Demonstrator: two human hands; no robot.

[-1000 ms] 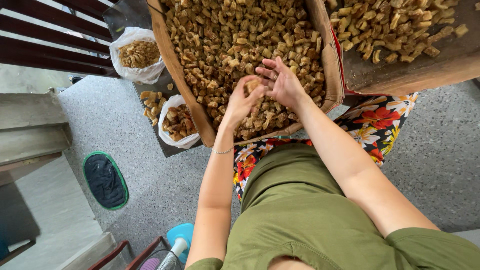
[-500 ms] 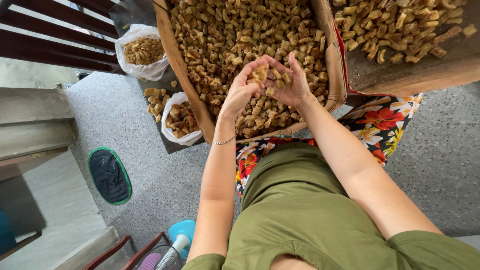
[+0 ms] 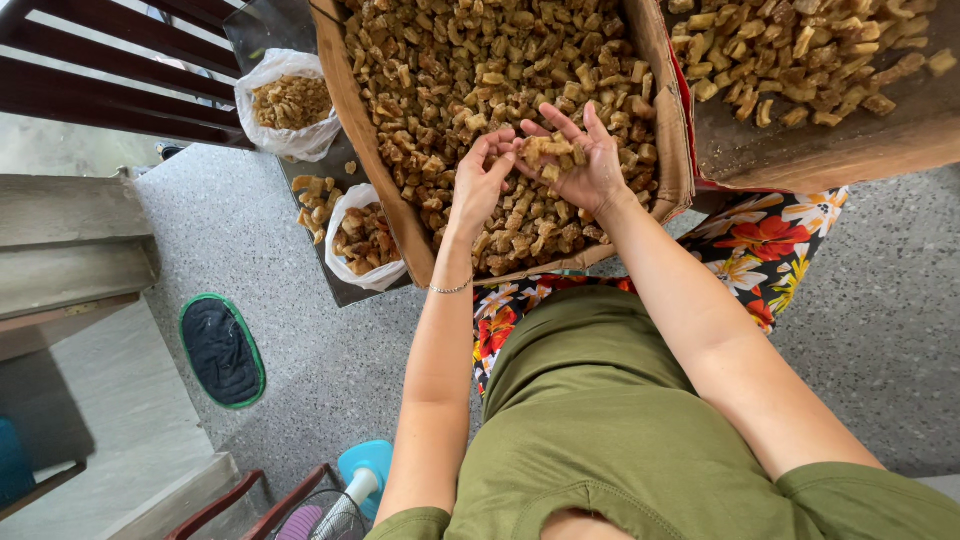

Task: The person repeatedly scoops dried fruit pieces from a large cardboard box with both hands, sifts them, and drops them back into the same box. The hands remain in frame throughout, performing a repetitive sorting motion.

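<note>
A wide cardboard tray [image 3: 362,130] full of small golden-brown dried pieces [image 3: 470,60] lies in front of me. My right hand [image 3: 585,165] is cupped palm up over the tray's near part, with a small heap of the pieces [image 3: 548,148] resting in it. My left hand [image 3: 480,178] is beside it, fingers bent, fingertips touching the heap in the right palm. A thin bracelet [image 3: 450,289] circles my left wrist.
A second cardboard tray [image 3: 830,150] of pieces sits at the upper right. Two white plastic bags [image 3: 288,100] [image 3: 362,240] of pieces rest on a dark sheet at the left. Floral cloth [image 3: 770,245] lies under the trays. A dark green-edged mat [image 3: 222,350], concrete steps and a fan [image 3: 350,490] are nearby.
Both hands went from pressing down into the pile to lifting up a handful. The right palm has turned up with pieces in it, and the left fingers now pick at them.
</note>
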